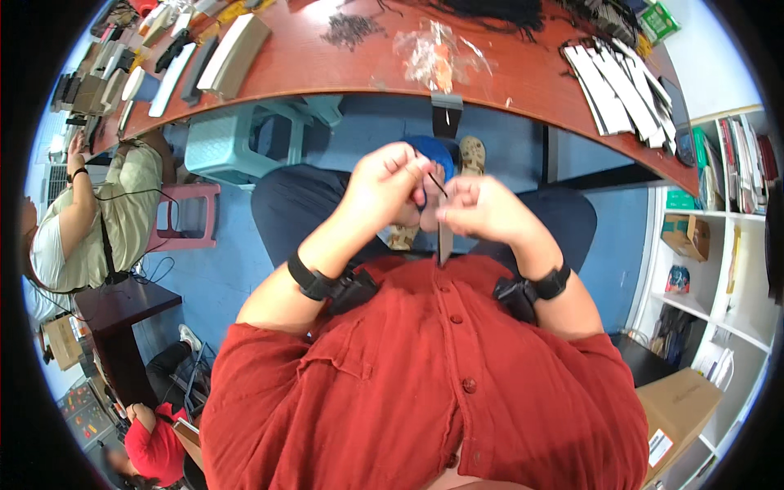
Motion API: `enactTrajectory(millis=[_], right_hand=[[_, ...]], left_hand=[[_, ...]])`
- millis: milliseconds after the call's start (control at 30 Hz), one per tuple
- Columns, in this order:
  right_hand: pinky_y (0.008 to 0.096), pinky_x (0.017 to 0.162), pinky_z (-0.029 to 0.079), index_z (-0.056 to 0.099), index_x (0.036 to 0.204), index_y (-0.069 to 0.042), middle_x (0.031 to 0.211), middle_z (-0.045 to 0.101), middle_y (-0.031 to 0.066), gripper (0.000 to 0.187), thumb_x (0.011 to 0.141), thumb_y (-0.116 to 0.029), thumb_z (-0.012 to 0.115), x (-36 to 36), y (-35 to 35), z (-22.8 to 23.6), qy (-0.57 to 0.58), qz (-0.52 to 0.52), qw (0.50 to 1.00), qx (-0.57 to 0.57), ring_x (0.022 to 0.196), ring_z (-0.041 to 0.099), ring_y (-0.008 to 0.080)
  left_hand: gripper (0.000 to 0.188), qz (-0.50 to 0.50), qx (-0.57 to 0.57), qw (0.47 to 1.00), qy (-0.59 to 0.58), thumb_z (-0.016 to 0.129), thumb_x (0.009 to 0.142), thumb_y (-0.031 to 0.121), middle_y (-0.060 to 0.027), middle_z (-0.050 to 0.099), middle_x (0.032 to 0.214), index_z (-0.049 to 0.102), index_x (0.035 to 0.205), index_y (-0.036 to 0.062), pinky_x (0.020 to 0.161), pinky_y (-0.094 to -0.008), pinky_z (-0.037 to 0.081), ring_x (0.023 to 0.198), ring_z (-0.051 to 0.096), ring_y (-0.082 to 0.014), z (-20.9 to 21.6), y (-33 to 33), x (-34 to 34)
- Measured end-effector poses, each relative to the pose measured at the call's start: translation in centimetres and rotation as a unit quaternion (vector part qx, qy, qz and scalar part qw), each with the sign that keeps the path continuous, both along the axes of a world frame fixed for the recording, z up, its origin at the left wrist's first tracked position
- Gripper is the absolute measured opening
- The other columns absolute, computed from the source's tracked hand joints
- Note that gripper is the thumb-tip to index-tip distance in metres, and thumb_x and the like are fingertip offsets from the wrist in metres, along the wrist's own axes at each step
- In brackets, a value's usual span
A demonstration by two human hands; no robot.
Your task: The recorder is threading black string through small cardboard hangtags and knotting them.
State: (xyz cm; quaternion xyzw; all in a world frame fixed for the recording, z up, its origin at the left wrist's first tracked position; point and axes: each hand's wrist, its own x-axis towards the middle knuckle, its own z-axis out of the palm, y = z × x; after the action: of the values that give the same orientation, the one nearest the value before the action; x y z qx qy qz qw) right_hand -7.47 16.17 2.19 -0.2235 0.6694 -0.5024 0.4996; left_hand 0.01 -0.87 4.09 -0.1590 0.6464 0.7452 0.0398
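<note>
Above my lap, both hands are closed in pinches close together. My left hand grips one end of a thin black cord, its fingertips pressed together. The cord runs slanting down to my right hand, which pinches it between thumb and fingers and is slightly blurred. Just under the right fingertips hangs a narrow flat greyish piece; whether it is joined to the cord I cannot tell.
Ahead stands a reddish-brown table with crumpled clear plastic bags, small dark pieces, black cords and white strips. A teal stool is below it. Shelves stand right; another person sits left.
</note>
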Motion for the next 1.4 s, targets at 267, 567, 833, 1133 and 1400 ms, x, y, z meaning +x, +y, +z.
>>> enactTrajectory(millis=[267, 567, 833, 1133, 1400], right_hand=[[0.0393, 0.062, 0.046, 0.053, 0.075, -0.004, 0.071, 0.057, 0.0153, 0.017, 0.064, -0.016, 0.058, -2.0, 1.7, 10.4, 0.578, 0.039, 0.814, 0.03, 0.068, 0.057, 0.0327], [0.0379, 0.093, 0.038, 0.033, 0.129, -0.002, 0.116, 0.049, 0.0245, 0.069, 0.066, -0.012, 0.059, -15.6, 7.7, 14.6, 0.644, -0.125, 0.66, 0.365, 0.109, 0.047, 0.035], [0.0317, 0.069, 0.045, 0.053, 0.112, -0.006, 0.083, 0.053, 0.0114, 0.039, 0.074, -0.014, 0.06, -11.6, 6.9, 11.2, 0.695, -0.248, 0.655, 0.162, 0.072, 0.054, 0.0219], [0.0273, 0.065, 0.045, 0.063, 0.077, 0.0, 0.072, 0.061, 0.0065, 0.008, 0.074, -0.003, 0.057, 0.5, 3.2, 15.8, 0.251, 0.068, 0.915, -0.309, 0.069, 0.057, 0.0186], [0.0253, 0.061, 0.043, 0.061, 0.078, 0.0, 0.068, 0.058, 0.005, 0.007, 0.075, -0.006, 0.058, 2.6, 1.9, 16.2, 0.151, 0.187, 0.897, -0.372, 0.066, 0.055, 0.0153]], left_hand=[[0.013, 0.029, -0.132, 0.976, 0.168, 0.051, 0.088, 0.01, -0.0054, 0.062, 0.076, 0.058, 0.081, 0.0005, 0.062, -0.0222, 0.045, 0.068, 0.058, -0.0101, 3.7, -3.0, -1.0], [0.032, 0.278, -0.731, 0.617, 0.088, 0.055, 0.082, 0.025, -0.0207, 0.06, 0.098, 0.057, 0.107, 0.0039, 0.079, -0.0398, 0.045, 0.093, 0.057, -0.0344, 7.9, -20.5, -4.5], [0.037, 0.297, -0.742, 0.589, 0.117, 0.062, 0.078, 0.019, -0.0181, 0.062, 0.093, 0.055, 0.111, 0.0039, 0.075, -0.0355, 0.047, 0.087, 0.061, -0.0285, 8.0, -20.0, -3.6], [0.014, 0.024, -0.174, 0.972, 0.154, 0.054, 0.086, 0.013, -0.0004, 0.058, 0.082, 0.057, 0.093, 0.002, 0.065, -0.0236, 0.045, 0.071, 0.054, -0.0079, 0.2, -2.2, -0.6], [0.02, -0.037, -0.066, 0.995, 0.057, 0.055, 0.087, 0.016, 0.0027, 0.058, 0.09, 0.057, 0.102, 0.0023, 0.073, -0.0211, 0.041, 0.081, 0.049, -0.0042, -1.4, 0.0, -0.1]])
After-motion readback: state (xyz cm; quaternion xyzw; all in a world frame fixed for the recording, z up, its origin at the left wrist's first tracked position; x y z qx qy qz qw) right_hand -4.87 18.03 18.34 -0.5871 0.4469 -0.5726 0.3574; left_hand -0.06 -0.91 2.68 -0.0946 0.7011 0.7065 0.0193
